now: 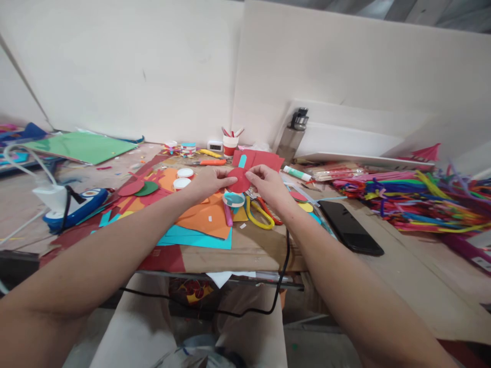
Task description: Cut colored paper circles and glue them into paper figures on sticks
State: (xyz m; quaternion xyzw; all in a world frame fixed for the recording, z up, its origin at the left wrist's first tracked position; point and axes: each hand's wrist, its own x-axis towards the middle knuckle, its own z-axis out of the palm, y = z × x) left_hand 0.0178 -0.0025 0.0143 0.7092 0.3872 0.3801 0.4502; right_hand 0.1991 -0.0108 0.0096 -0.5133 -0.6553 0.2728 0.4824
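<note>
Between both hands a red paper circle (238, 181) is held up above the table. My left hand (215, 180) pinches its left edge, and my right hand (264, 180) pinches its right edge. A light-blue paper strip (242, 161) shows just above the circle; whether it is joined to it I cannot tell. Directly below sits a small round tub with a light-blue band (233, 199). Yellow-handled scissors (260, 217) lie under my right hand, beside red handles. Orange paper (207, 220) and light-blue sheets (195, 237) spread below my left hand.
A black phone (351, 227) lies right of my right arm, near a heap of coloured pipe cleaners (406, 197). At the back stand a grey bottle (292, 137) and a red-and-white cup (230, 145). A blue power strip (79, 209) is at left; a black cable (282, 281) hangs over the front edge.
</note>
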